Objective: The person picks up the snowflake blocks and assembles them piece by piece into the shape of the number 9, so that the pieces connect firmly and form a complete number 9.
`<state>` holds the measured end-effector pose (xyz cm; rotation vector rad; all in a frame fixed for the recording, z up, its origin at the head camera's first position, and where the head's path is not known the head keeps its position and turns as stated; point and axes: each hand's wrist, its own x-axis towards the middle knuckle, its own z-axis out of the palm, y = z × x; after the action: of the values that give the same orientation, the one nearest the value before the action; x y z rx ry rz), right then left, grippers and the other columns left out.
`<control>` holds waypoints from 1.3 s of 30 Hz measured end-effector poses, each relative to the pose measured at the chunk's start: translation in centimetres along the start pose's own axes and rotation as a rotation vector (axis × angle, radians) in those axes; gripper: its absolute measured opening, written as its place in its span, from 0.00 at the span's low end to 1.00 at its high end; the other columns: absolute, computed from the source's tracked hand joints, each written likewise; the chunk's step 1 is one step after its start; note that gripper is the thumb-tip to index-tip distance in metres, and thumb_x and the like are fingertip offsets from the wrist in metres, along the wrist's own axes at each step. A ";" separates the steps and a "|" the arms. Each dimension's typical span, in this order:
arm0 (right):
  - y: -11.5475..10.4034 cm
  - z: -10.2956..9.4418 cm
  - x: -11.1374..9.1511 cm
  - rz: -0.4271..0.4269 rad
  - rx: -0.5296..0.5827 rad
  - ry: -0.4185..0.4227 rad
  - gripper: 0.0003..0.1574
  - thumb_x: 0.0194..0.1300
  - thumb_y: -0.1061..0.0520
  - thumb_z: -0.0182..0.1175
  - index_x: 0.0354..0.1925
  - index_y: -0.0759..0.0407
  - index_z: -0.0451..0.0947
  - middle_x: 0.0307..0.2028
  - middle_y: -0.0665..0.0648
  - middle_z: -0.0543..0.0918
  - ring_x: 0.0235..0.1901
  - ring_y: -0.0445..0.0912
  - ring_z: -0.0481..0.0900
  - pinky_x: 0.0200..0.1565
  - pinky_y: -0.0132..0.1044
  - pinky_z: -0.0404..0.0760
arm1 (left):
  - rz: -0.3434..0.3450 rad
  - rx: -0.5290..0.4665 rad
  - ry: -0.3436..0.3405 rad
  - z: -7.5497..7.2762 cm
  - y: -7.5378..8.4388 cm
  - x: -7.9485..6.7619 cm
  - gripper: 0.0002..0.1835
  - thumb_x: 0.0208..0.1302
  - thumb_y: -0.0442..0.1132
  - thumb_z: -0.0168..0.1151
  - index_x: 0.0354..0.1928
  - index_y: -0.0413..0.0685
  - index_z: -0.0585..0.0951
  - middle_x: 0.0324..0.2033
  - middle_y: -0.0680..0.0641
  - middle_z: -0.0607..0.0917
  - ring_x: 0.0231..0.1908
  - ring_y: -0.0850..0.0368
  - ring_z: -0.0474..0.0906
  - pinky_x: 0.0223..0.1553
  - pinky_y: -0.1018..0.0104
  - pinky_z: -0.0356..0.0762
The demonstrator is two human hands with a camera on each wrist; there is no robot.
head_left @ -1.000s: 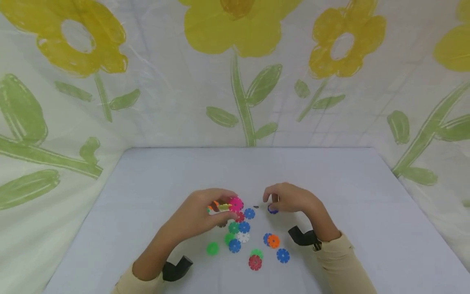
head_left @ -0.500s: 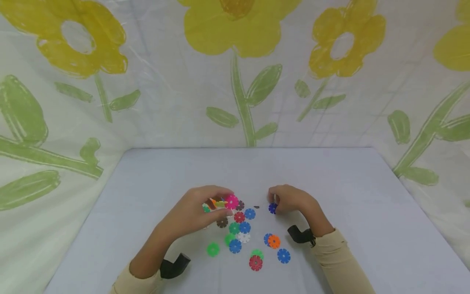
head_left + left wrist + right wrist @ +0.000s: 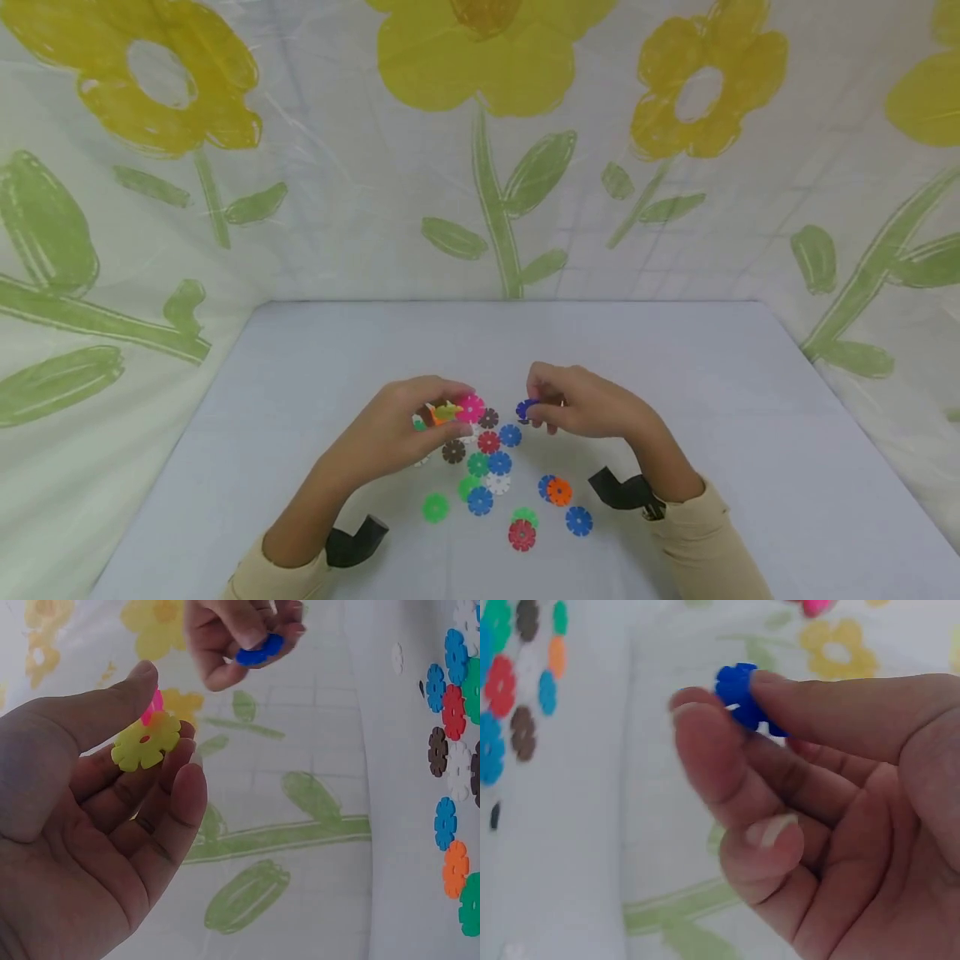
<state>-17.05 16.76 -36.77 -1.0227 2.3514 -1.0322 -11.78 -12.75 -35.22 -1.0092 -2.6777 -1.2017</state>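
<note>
My left hand (image 3: 401, 423) pinches a yellow notched disc (image 3: 146, 742) joined to a pink notched disc (image 3: 470, 409), held above the loose pieces. In the left wrist view the pink one shows only as a sliver behind the thumb tip. My right hand (image 3: 588, 402) pinches a dark blue notched disc (image 3: 739, 694) between thumb and fingers, a short way to the right of the pink disc and apart from it. Below the hands lie loose discs, among them a red disc (image 3: 488, 442), a brown disc (image 3: 453, 452) and a blue disc (image 3: 510, 435).
On the white table (image 3: 337, 350) an orange disc (image 3: 559, 492) overlaps a blue one, and a red disc (image 3: 522, 535) overlaps a green one. A lone green disc (image 3: 435, 507) lies nearer the left forearm. A flower-painted sheet (image 3: 337, 208) hangs behind the table.
My right hand has lifted the dark blue disc and brought it left, closer to the left hand. The left hand has shifted slightly left with its joined discs. The loose discs stay put.
</note>
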 end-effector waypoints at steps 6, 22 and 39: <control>-3.3 0.3 -1.0 -0.184 -0.027 0.127 0.09 0.71 0.61 0.61 0.45 0.52 0.71 0.31 0.44 0.82 0.28 0.40 0.81 0.31 0.37 0.83 | 0.015 -0.027 -0.013 0.2 0.3 0.0 0.21 0.63 0.44 0.72 0.57 0.49 0.83 0.50 0.55 0.86 0.47 0.62 0.81 0.43 0.69 0.82; -5.5 1.5 -1.7 -0.367 -0.124 0.248 0.11 0.70 0.63 0.62 0.49 0.54 0.75 0.34 0.45 0.84 0.30 0.36 0.79 0.32 0.31 0.82 | 0.064 -0.142 -0.079 0.7 1.2 -0.1 0.19 0.67 0.48 0.67 0.57 0.50 0.83 0.46 0.58 0.86 0.42 0.63 0.82 0.40 0.67 0.83; -6.9 3.1 -1.2 -0.491 -0.154 0.436 0.16 0.60 0.75 0.65 0.41 0.59 0.76 0.31 0.50 0.83 0.27 0.37 0.78 0.33 0.26 0.80 | 0.125 -0.342 0.071 0.7 1.7 -0.7 0.17 0.57 0.36 0.75 0.49 0.42 0.88 0.33 0.54 0.88 0.26 0.62 0.83 0.31 0.63 0.85</control>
<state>-11.22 13.01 -33.56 -1.6317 2.6141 -1.3809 -10.13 -11.78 -34.83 -1.1271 -2.3638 -1.6698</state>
